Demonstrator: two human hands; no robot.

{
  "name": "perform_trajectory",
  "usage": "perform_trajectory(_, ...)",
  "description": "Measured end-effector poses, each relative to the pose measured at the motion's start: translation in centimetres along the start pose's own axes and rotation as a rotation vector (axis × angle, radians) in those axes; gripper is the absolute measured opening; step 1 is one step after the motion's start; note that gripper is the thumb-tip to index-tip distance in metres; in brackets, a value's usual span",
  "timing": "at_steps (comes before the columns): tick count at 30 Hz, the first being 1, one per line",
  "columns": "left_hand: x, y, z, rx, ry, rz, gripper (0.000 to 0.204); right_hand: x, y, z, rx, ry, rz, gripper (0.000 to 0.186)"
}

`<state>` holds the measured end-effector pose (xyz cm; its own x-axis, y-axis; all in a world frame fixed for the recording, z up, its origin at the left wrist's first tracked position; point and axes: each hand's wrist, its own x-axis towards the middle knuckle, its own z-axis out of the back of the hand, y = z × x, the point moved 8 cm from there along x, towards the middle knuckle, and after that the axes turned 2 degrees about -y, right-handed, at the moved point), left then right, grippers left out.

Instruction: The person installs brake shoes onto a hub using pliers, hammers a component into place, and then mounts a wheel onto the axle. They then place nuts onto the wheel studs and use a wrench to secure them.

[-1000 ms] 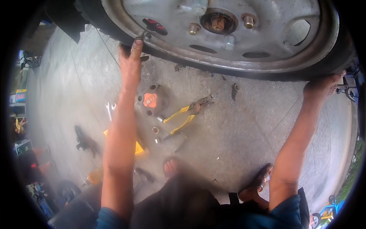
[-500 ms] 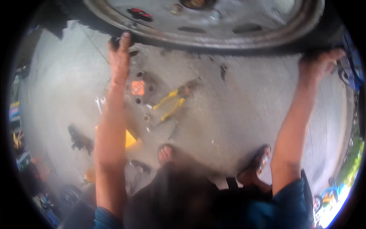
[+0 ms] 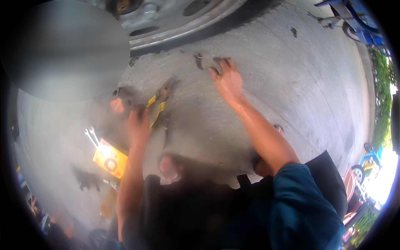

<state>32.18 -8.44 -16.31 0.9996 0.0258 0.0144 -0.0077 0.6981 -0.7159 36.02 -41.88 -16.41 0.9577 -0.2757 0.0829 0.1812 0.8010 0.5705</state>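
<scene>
My right hand is above the concrete floor, fingers apart, with a small dark piece lying left of its fingertips. My left hand is smeared by motion; its fingers reach the near side of a dark hub-like part with holes and an orange label. Whether it touches the part cannot be made out. Close to its right lies a pair of yellow-handled pliers. A wheel with a metal rim fills the upper part of the view, apart from both hands.
A yellow box and two wrenches lie left of my left forearm, near a dark blurred item. My foot shows below. A blue wheeled object stands far right. A round grey blur hides the upper left.
Both hands have come off the wheel's tyre. My left hand has come down toward the hub part and pliers; my right has moved inward. The view has shifted right.
</scene>
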Motion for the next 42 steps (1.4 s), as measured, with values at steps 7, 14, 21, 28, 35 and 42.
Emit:
perform_trajectory(7,-1.1,1.3,0.7,0.024,-0.028,-0.157,0.020,6.3,-6.1,2.6,-0.144,-0.265,-0.085,0.045)
perform_trajectory(14,-1.5,2.8,3.1,-0.024,-0.074,-0.044,0.020,13.3,-3.1,-1.9,-0.415,0.150,0.119,0.052)
perform_trajectory(21,-1.4,2.3,3.6,0.075,0.079,0.179,0.024,12.0,0.3,-7.3,-0.524,0.282,0.175,0.046)
perform_trajectory(28,-1.0,0.7,1.8,0.067,0.064,-0.022,0.021,1.3,2.2,-7.2,-0.346,0.038,0.337,0.044)
perform_trajectory(35,-0.6,-0.7,1.5,0.128,0.151,-0.038,0.025,-2.5,-3.3,3.8,-0.173,-0.239,0.229,0.035)
perform_trajectory(42,-0.3,1.6,1.9,0.299,0.207,0.181,0.027,-4.4,-30.8,14.9,-0.695,-0.012,-0.486,0.038)
